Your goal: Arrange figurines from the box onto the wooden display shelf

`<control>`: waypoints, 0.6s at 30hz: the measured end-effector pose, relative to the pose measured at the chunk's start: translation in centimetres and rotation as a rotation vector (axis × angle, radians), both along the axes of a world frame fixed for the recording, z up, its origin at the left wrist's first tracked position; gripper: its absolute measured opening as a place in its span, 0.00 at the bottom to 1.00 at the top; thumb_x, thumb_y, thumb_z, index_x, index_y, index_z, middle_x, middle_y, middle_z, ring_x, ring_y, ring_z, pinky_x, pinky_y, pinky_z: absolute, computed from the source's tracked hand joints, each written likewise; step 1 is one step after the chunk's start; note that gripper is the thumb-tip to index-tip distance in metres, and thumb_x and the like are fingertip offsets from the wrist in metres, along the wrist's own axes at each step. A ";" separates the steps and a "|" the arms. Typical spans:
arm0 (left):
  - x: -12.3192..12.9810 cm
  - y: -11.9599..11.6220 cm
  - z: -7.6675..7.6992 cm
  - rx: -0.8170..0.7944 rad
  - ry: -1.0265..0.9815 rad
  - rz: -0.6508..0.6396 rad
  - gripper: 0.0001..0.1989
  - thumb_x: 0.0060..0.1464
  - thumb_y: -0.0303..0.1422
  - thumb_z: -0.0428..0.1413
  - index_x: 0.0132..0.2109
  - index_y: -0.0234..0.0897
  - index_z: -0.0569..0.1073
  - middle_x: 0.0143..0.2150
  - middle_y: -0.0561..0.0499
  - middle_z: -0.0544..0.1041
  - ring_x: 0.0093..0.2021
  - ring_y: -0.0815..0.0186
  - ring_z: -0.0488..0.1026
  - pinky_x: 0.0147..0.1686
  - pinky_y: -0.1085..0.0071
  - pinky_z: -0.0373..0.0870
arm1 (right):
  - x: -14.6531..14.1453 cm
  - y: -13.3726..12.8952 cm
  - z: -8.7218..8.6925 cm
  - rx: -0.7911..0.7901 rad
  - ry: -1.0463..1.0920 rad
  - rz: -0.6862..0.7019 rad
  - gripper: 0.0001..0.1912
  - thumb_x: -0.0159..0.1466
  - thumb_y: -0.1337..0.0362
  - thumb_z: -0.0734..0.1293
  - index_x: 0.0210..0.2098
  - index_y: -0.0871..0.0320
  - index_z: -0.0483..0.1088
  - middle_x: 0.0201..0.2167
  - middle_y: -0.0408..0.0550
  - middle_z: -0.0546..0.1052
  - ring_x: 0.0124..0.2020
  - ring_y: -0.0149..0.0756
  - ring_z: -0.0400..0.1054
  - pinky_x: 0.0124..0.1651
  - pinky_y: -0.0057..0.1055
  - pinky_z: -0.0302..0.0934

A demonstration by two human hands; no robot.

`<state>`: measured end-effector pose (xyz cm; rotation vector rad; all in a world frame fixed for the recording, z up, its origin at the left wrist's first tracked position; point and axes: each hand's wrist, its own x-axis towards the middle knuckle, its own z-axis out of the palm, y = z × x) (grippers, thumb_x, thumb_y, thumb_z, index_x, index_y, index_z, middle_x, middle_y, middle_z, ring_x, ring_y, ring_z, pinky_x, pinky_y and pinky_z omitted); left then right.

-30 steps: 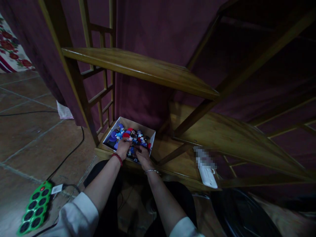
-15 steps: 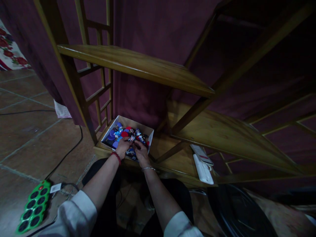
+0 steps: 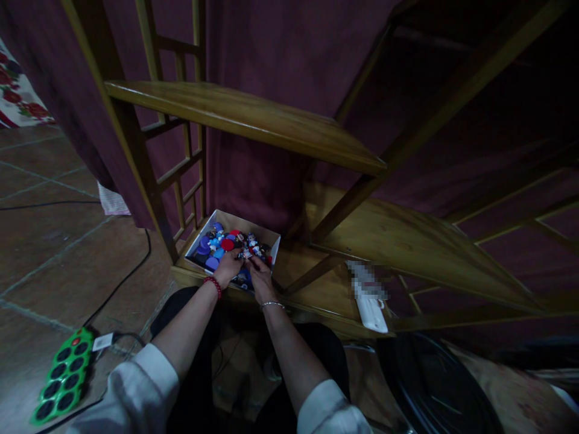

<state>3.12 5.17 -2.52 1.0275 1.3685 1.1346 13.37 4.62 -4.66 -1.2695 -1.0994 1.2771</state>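
A shallow white-edged box point(image 3: 265, 231) rests on the low wooden shelf and holds several small figures and round pieces in purple, red, blue and black. My left hand point(image 3: 228, 266), with a red bead bracelet, reaches over the box's near edge, its fingers curled at a small figure point(image 3: 246, 253). From the right, my right hand point(image 3: 260, 277), with a silver bracelet, meets it there, fingers bent around the same small figure. The fingertips are small and dark, so the exact hold is hard to make out.
Above the box juts a wooden shelf board point(image 3: 244, 117). A white object point(image 3: 371, 312) lies on the lower shelf at right. On the floor at left is a green power strip point(image 3: 63, 374) with cables. A black round seat point(image 3: 434, 386) stands lower right.
Both hands have shifted slightly inside the box, and the small figure between the fingertips shows more clearly. The view has moved a little.
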 end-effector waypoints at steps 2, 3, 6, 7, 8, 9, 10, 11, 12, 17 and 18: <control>0.0 0.1 -0.1 0.012 0.035 -0.006 0.18 0.43 0.20 0.50 0.43 0.31 0.73 0.34 0.47 0.77 0.37 0.65 0.72 0.38 0.72 0.68 | 0.0 -0.1 0.0 -0.002 0.020 -0.001 0.20 0.50 0.57 0.67 0.42 0.57 0.72 0.39 0.44 0.76 0.42 0.36 0.68 0.48 0.32 0.60; 0.0 0.1 -0.1 0.012 0.046 -0.007 0.18 0.42 0.20 0.50 0.43 0.31 0.73 0.35 0.47 0.77 0.38 0.64 0.72 0.39 0.71 0.68 | 0.0 -0.1 0.0 -0.002 0.025 -0.001 0.20 0.50 0.57 0.67 0.42 0.58 0.72 0.39 0.44 0.76 0.42 0.36 0.68 0.48 0.32 0.60; 0.0 0.1 -0.1 0.002 0.039 0.010 0.20 0.41 0.20 0.52 0.44 0.32 0.73 0.35 0.47 0.77 0.38 0.64 0.72 0.41 0.70 0.67 | 0.0 0.0 -0.1 -0.016 0.017 -0.007 0.20 0.50 0.57 0.67 0.41 0.58 0.72 0.39 0.44 0.76 0.41 0.36 0.68 0.48 0.31 0.60; 0.0 0.0 0.0 -0.006 0.018 0.013 0.20 0.41 0.20 0.53 0.44 0.32 0.73 0.34 0.47 0.77 0.38 0.64 0.73 0.41 0.70 0.68 | 0.0 0.1 -0.2 -0.024 0.015 -0.011 0.20 0.50 0.56 0.66 0.40 0.58 0.72 0.38 0.44 0.76 0.41 0.36 0.68 0.48 0.31 0.60; 0.0 0.0 0.1 -0.019 -0.011 0.013 0.20 0.41 0.20 0.53 0.45 0.32 0.73 0.34 0.47 0.77 0.37 0.64 0.73 0.40 0.70 0.68 | 0.0 0.2 -0.4 -0.032 0.011 -0.018 0.20 0.50 0.55 0.66 0.40 0.59 0.72 0.38 0.45 0.76 0.41 0.36 0.69 0.47 0.31 0.61; 0.1 0.0 0.2 -0.040 -0.044 0.010 0.19 0.42 0.20 0.52 0.45 0.32 0.72 0.34 0.47 0.77 0.36 0.65 0.73 0.40 0.70 0.68 | 0.0 0.3 -0.5 -0.039 0.005 -0.030 0.21 0.50 0.54 0.66 0.40 0.58 0.72 0.38 0.45 0.76 0.40 0.36 0.69 0.46 0.31 0.61; 0.1 0.0 0.4 -0.065 -0.075 0.008 0.19 0.43 0.20 0.51 0.44 0.32 0.72 0.34 0.47 0.77 0.35 0.66 0.73 0.38 0.71 0.69 | 0.0 0.3 -0.7 -0.044 -0.001 -0.047 0.21 0.51 0.54 0.65 0.40 0.58 0.71 0.37 0.45 0.76 0.40 0.36 0.69 0.45 0.31 0.61; 0.1 0.0 0.5 -0.093 -0.101 0.009 0.18 0.43 0.19 0.50 0.43 0.32 0.72 0.34 0.47 0.77 0.34 0.67 0.73 0.37 0.72 0.69 | 0.1 0.4 -0.8 -0.045 -0.010 -0.064 0.21 0.51 0.53 0.65 0.41 0.58 0.71 0.37 0.45 0.76 0.40 0.36 0.69 0.45 0.31 0.62; 0.1 0.0 0.6 -0.122 -0.118 0.019 0.17 0.44 0.19 0.49 0.42 0.32 0.72 0.34 0.47 0.77 0.33 0.68 0.73 0.35 0.73 0.69 | 0.1 0.4 -0.9 -0.047 -0.023 -0.080 0.21 0.51 0.53 0.65 0.41 0.58 0.71 0.37 0.45 0.76 0.40 0.36 0.69 0.44 0.31 0.62; -0.2 0.4 0.7 -0.204 -0.037 0.194 0.11 0.45 0.23 0.50 0.38 0.33 0.71 0.30 0.47 0.76 0.27 0.68 0.73 0.26 0.75 0.68 | 0.2 0.4 -1.0 -0.049 -0.100 -0.107 0.21 0.53 0.51 0.63 0.40 0.58 0.70 0.37 0.45 0.76 0.38 0.35 0.68 0.42 0.29 0.62; -0.4 0.5 0.5 -0.205 0.020 0.224 0.11 0.45 0.24 0.51 0.39 0.33 0.71 0.28 0.47 0.75 0.26 0.67 0.73 0.25 0.75 0.67 | 0.2 0.3 -1.0 -0.050 -0.122 -0.112 0.21 0.53 0.51 0.62 0.40 0.58 0.70 0.37 0.46 0.75 0.39 0.36 0.68 0.42 0.29 0.61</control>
